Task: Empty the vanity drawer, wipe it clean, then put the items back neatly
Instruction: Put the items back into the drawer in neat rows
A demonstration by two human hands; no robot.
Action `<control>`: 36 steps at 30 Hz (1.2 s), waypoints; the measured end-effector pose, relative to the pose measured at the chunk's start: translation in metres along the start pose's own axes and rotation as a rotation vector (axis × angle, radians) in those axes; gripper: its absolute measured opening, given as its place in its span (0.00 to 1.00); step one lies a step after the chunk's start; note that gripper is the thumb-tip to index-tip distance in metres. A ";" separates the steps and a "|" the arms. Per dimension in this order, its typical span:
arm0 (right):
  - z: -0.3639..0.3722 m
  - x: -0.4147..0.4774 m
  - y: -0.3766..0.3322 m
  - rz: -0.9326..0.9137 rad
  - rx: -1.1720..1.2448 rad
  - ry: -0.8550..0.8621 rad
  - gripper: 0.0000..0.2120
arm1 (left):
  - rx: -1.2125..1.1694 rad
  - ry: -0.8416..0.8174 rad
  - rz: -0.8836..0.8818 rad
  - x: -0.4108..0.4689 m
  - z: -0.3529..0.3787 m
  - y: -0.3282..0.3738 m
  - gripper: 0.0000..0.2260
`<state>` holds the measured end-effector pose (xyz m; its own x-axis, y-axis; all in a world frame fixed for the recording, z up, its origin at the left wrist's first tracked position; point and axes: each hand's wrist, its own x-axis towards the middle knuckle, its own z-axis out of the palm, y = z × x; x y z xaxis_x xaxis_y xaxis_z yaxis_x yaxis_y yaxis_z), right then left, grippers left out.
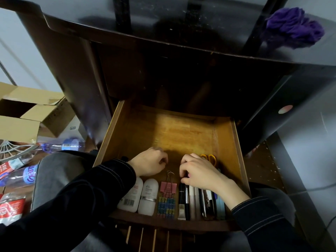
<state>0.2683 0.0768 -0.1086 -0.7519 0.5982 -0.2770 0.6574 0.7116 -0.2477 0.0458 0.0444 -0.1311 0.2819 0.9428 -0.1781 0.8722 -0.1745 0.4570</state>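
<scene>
Open wooden drawer (181, 131) at lower centre, far half bare, near edge filled in one tidy row, left to right: two white bottles (148, 196), pink clip (168, 187), small coloured clips (166, 206), pens (192, 202), with yellow-handled scissors (211, 159) just above the pens at right. Laid side by side and parallel, apparently so as to go back neatly; looks like the closing stage of the task. Left hand (150, 161) inside the drawer just above the bottles, fingers curled under; cannot tell whether holding anything. Right hand (200, 172) over the upper ends of the pens, fingers bent down onto them, probably squaring them up; pinch or mere touch, cannot tell. Pink clip lying between the two hands. Purple cloth (294, 28) at upper right, well apart from both.
</scene>
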 end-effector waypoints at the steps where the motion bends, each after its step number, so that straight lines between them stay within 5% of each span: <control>1: -0.003 -0.004 0.000 0.018 0.019 0.032 0.04 | -0.002 0.010 0.007 -0.005 -0.005 0.003 0.09; 12: 0.005 -0.113 -0.052 0.111 0.329 0.278 0.07 | -0.110 0.180 0.137 -0.136 -0.032 0.033 0.07; 19: 0.014 -0.147 -0.076 0.144 0.328 0.374 0.22 | -0.004 0.307 0.162 -0.186 -0.019 0.040 0.17; 27: 0.038 -0.152 -0.090 0.107 0.182 0.670 0.19 | 0.147 0.505 0.245 -0.188 0.001 0.037 0.12; 36: 0.024 -0.135 -0.082 0.099 0.148 0.692 0.11 | 0.189 0.581 0.220 -0.170 -0.007 0.031 0.11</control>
<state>0.3173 -0.0710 -0.0732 -0.5147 0.7890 0.3354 0.6871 0.6136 -0.3892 0.0225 -0.1191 -0.0803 0.2458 0.8703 0.4267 0.8892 -0.3778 0.2582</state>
